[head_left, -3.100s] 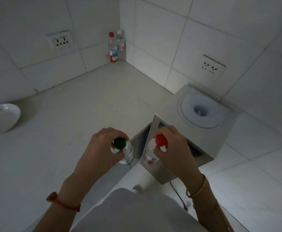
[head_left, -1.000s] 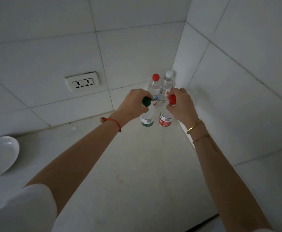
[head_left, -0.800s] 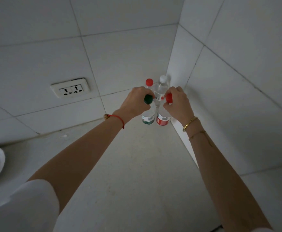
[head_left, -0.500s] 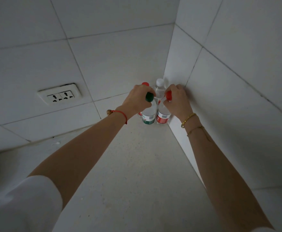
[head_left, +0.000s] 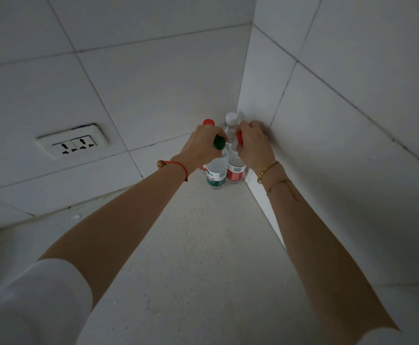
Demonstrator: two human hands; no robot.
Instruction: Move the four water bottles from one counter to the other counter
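Four water bottles stand together in the far corner of the pale counter (head_left: 203,245). My left hand (head_left: 202,143) grips the neck of the green-capped bottle (head_left: 217,170), whose base rests on the counter. My right hand (head_left: 252,143) grips the neck of a red-capped bottle with a red label (head_left: 235,170), close to the right wall. Behind them a second red-capped bottle (head_left: 208,122) and a white-capped bottle (head_left: 231,119) stand against the corner, mostly hidden by my hands.
Tiled walls close the corner at the back and right. A double wall socket (head_left: 72,143) sits on the back wall to the left. The counter stretches toward me between my forearms.
I carried both bottles across to the corner and lowered them beside the two standing there. Over the last second my hands moved forward and down until the bottles met the counter.
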